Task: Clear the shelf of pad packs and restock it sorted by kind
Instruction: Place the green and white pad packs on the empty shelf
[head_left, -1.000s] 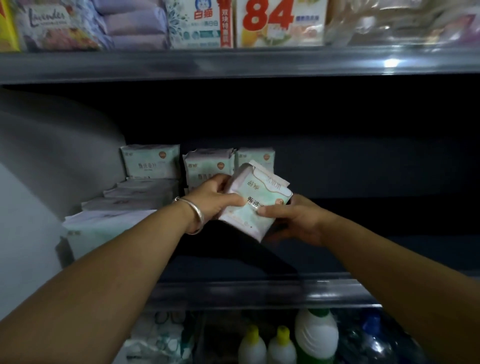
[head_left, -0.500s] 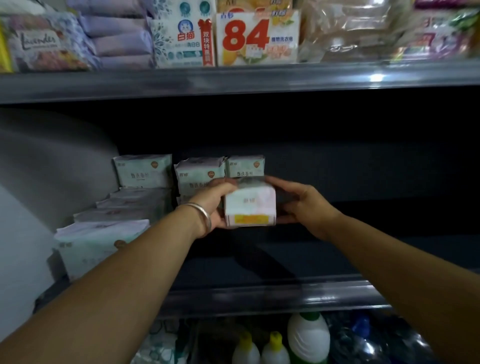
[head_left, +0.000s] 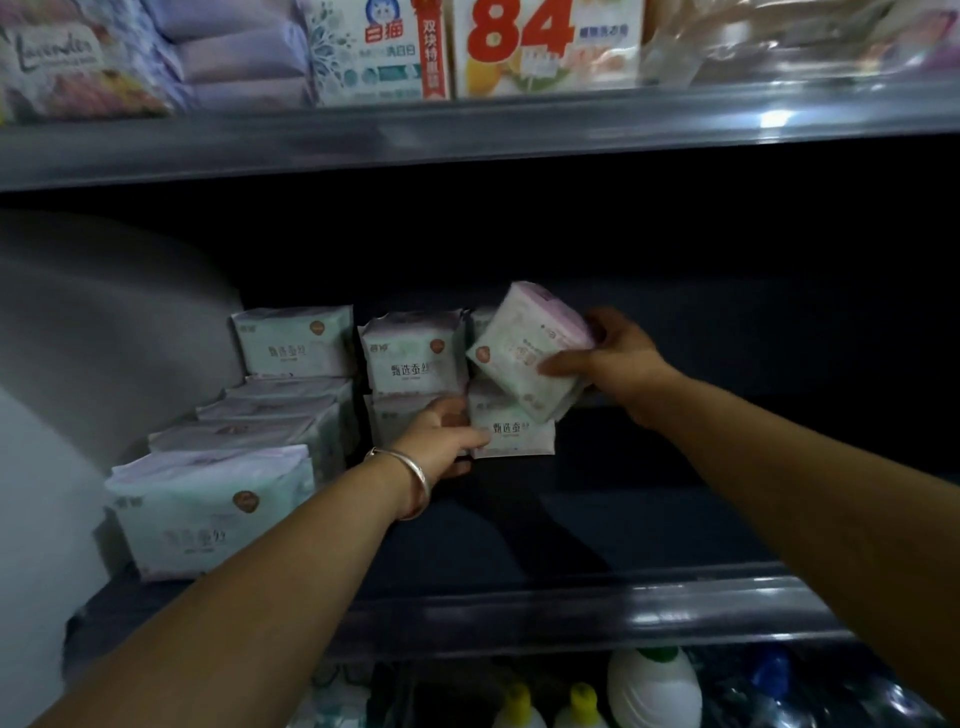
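On the dark middle shelf (head_left: 675, 525), the right hand (head_left: 621, 358) grips a pink-edged pad pack (head_left: 524, 353), thumb across its front and fingers behind, holding it tilted above and just right of the green-and-white pad pack (head_left: 511, 428) that stands on the shelf. The left hand (head_left: 441, 434), a silver bangle (head_left: 410, 480) on its wrist, rests against the left edge of that standing pack with its thumb on the front; whether the fingers curl round it cannot be told. Left of the standing pack are two stacked packs (head_left: 413, 358), and farther left a row of packs (head_left: 218, 509) runs toward the shelf's front edge. Below the shelf stand yellow-capped bottles (head_left: 550, 706).
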